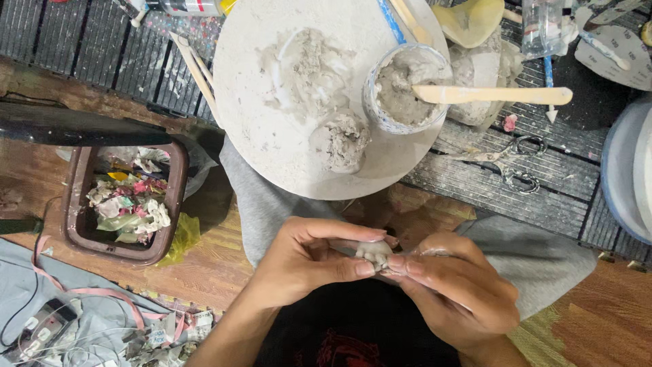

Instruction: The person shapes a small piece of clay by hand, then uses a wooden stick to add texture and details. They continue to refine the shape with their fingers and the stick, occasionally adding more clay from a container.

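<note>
My left hand (309, 261) and my right hand (454, 289) meet over my lap, both pinching a small lump of pale grey clay (374, 253) between the fingertips. Just beyond my knees lies a round white board (265, 129) smeared with clay. On it rest a ball of clay (339, 141) and a flattened clay patch (305, 71). A small cup of wet clay (405, 88) stands at the board's right edge, with a flat wooden stick (502, 94) laid across it.
A brown bin (81, 231) full of crumpled paper scraps stands at the left. Scissors (511, 158) lie on the dark slatted surface to the right. A blue-rimmed round tub (621, 170) is at the far right edge. Grey cloth and cables lie at the bottom left.
</note>
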